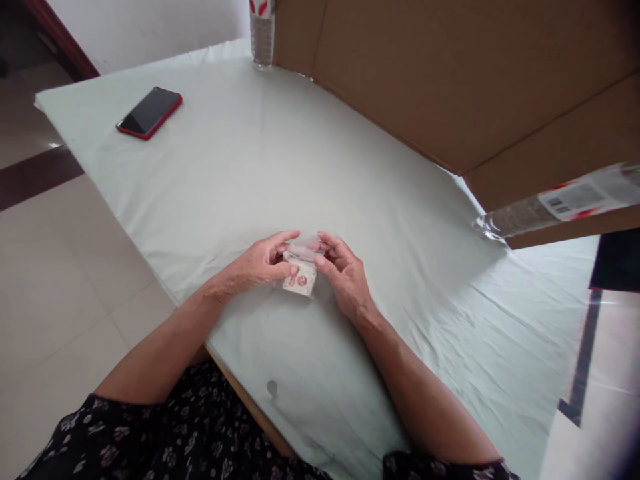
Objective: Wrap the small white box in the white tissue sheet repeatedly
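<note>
A small pale, block-like packet with red print lies inside clear plastic wrapping, low over the near part of the table. My left hand closes on its left side, thumb across the printed face. At the upper right, my right hand pinches the crinkled clear plastic between thumb and fingers. The fingers of both hands curl behind the packet, so their tips are partly hidden. Whether the packet touches the cloth beneath I cannot tell.
A pale green cloth covers the table. A phone in a red case lies at the far left. Large cardboard panels stand along the back and right, beside a clear bottle and another tilted bottle.
</note>
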{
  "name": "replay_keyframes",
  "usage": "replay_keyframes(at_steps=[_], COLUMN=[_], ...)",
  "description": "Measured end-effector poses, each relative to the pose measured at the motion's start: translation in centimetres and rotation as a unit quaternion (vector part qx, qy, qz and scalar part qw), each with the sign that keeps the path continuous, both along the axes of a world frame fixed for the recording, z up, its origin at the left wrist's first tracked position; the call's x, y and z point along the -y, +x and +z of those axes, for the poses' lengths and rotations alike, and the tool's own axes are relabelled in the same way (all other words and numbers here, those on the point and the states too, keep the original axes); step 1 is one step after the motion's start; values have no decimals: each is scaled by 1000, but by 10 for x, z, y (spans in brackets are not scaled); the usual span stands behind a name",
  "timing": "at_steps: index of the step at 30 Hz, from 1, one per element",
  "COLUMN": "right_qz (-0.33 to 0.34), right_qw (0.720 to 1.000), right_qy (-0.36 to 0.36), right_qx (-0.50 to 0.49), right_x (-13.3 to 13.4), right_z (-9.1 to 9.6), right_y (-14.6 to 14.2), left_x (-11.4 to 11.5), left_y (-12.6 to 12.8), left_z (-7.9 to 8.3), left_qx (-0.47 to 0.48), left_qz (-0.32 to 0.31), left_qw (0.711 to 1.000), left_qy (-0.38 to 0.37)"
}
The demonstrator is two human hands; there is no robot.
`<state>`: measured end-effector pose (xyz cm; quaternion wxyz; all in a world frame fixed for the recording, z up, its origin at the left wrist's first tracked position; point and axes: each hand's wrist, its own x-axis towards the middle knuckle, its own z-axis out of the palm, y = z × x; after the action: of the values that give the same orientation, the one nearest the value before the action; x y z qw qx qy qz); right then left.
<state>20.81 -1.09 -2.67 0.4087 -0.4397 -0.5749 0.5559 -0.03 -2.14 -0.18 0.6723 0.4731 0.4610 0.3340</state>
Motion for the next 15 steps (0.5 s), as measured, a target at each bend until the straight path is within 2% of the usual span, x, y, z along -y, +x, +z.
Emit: replay_keyframes(at_steps=[7, 11, 15], right_qz=[-31, -57, -59], right_qw=[999, 995, 982], right_qy=[24, 80, 162], right_qx=[-34, 18, 73], right_x=[-16, -13, -5], right_z=[10, 17, 25], right_y=[-14, -16, -15], left_x=[1, 0, 0], left_y=[-2, -4, -4], left_z=[5, 2, 1], left_qx=[12, 8, -17], left_qz=[-36, -58, -41], left_qw=[999, 997, 998], left_qy=[24, 47, 49])
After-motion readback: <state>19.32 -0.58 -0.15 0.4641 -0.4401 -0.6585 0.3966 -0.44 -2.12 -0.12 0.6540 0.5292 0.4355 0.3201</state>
